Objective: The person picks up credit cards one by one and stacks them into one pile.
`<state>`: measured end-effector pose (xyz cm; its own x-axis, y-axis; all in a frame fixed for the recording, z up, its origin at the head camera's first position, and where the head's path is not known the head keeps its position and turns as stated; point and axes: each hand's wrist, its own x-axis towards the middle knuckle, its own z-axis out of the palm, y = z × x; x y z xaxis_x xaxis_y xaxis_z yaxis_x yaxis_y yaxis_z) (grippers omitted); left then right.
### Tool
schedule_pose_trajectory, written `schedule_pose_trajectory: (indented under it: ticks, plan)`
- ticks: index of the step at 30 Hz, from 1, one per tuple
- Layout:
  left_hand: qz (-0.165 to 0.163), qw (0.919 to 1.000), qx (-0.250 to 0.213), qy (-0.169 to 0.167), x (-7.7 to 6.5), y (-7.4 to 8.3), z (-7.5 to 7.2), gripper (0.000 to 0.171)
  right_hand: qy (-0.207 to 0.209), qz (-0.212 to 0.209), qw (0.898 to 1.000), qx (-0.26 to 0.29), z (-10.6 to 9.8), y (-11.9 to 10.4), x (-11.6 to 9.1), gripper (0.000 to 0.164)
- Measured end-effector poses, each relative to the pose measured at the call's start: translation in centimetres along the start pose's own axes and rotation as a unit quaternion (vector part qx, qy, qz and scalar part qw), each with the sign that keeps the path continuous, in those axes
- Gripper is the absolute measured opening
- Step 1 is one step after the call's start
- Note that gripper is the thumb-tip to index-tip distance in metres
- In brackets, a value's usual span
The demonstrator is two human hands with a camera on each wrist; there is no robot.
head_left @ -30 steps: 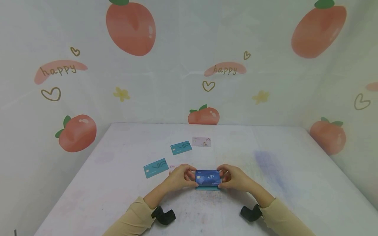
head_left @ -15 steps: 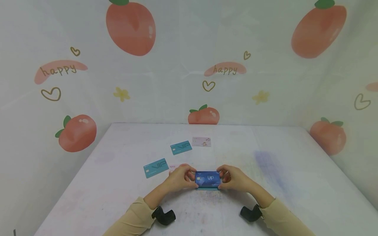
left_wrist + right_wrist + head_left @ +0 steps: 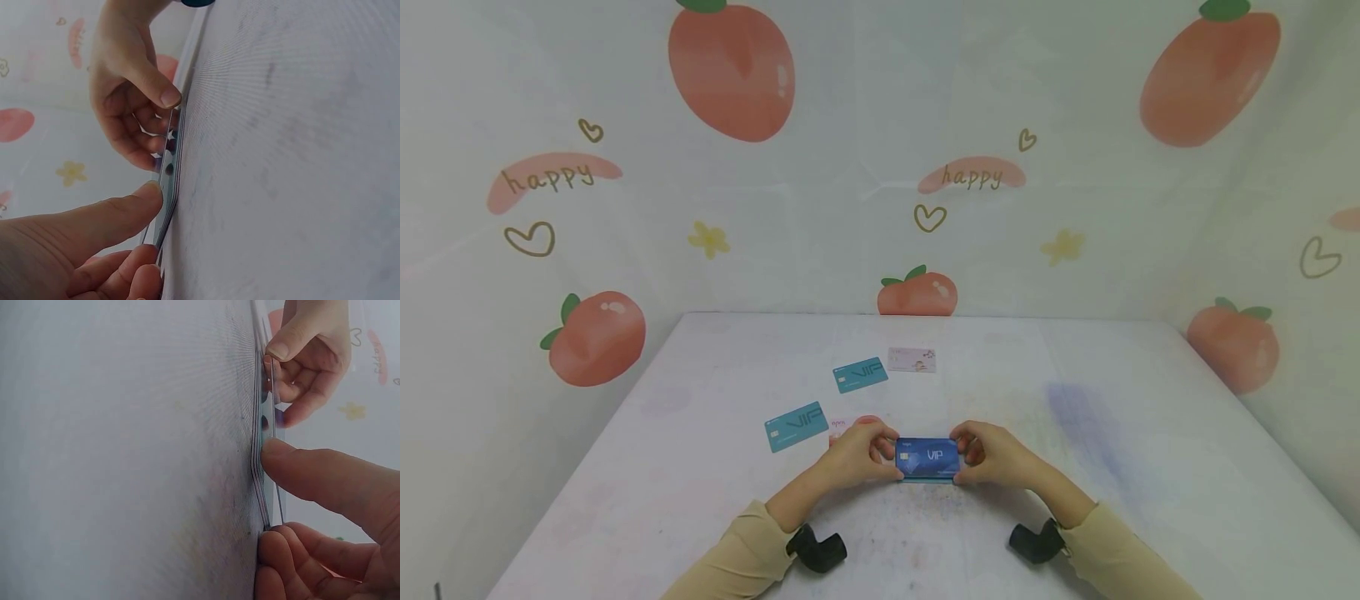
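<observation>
Between my two hands is a blue VIP card [image 3: 927, 457], face up. My left hand [image 3: 859, 454] pinches its left end between thumb and fingers, and my right hand [image 3: 998, 454] pinches the right end the same way. Just under it lies a stack of cards [image 3: 255, 453] on the table, seen edge-on in the right wrist view. A thin gap separates the blue card from the stack there. From the head, only a narrow teal strip of the stack shows along the near edge. Fingertips of both hands also sit against the stack's ends.
Two teal VIP cards, a nearer one [image 3: 797, 427] and a farther one [image 3: 861, 376], lie at the left of the white table [image 3: 1150, 467]. Beside the farther one is a pale pink card [image 3: 912, 360]. A pink-and-red card [image 3: 838, 427] is partly hidden behind my left hand.
The blue card has come slightly down and toward me, covering more of the teal card beneath. Both hands have barely shifted, and the loose cards stay where they were.
</observation>
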<state>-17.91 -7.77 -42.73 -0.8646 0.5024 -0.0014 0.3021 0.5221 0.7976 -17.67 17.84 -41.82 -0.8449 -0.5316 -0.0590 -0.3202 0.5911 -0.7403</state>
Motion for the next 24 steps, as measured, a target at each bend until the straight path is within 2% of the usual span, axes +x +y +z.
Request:
schedule_pose_trajectory:
  ticks: [24]
  plan:
    - [0.005,0.9998,0.019,-0.003,-0.03,-0.02,0.24,0.048,-0.002,0.009,1.000,-0.012,0.20,0.06,0.03,0.049]
